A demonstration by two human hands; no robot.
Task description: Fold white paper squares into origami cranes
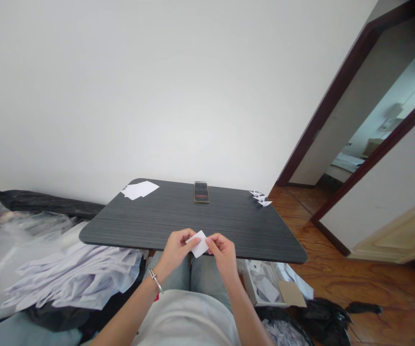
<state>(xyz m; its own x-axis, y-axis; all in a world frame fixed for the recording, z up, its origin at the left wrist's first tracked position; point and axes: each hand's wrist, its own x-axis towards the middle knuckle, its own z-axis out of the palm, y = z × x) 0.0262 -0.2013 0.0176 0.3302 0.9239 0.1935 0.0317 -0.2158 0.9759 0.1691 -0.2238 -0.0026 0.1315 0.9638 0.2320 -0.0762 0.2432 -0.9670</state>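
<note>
A small folded square of white paper (199, 246) is held up over the table's front edge, turned so one corner points toward me. My left hand (179, 247) pinches its left side, thumb on top. At its right corner, my right hand (221, 247) grips with thumb and forefinger. Sheets of white paper (139, 190) lie fanned at the table's back left corner. Several small folded paper pieces with pointed tips (261, 198) stand at the back right.
The dark wood-grain table (149, 221) stands against a white wall. A phone (201, 191) lies at its back middle. Left of my legs is a heap of white cloth or paper (81, 274). An open box (265, 288) and black bags (322, 319) sit on the floor at right.
</note>
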